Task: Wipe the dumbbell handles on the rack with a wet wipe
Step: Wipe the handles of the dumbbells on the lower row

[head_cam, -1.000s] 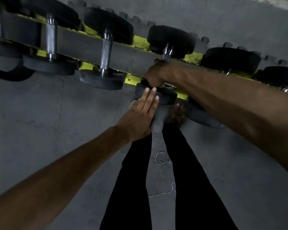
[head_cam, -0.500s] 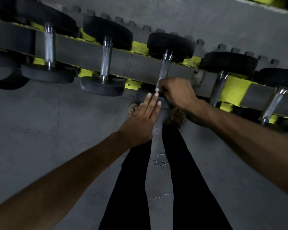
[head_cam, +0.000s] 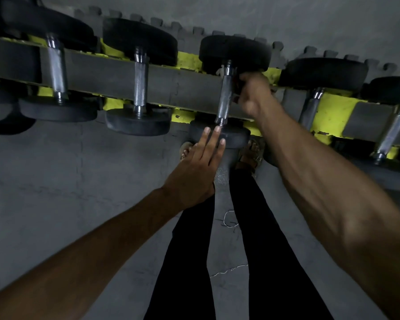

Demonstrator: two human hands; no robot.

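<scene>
A row of dumbbells lies across a grey and yellow rack point(head_cam: 183, 82). The middle dumbbell has a knurled steel handle point(head_cam: 225, 100) between black rubber heads. My right hand point(head_cam: 252, 95) is blurred, with its fingers curled against the upper right side of that handle, just under the far head point(head_cam: 234, 51). A pale scrap point(head_cam: 218, 71) at the handle's top looks like the wet wipe; most of it is hidden in the hand. My left hand point(head_cam: 199, 167) rests with straight fingers on the near head point(head_cam: 236, 135).
Two more dumbbells point(head_cam: 140, 82) point(head_cam: 56, 68) lie to the left and others point(head_cam: 312, 107) to the right on the same rack. My legs and sandalled feet point(head_cam: 249, 155) stand on the grey floor below the rack. Foam mat edging runs behind the rack.
My right hand has slid from the near end of the middle handle up to its far end, baring the knurled steel. My left hand has stayed on the near head.
</scene>
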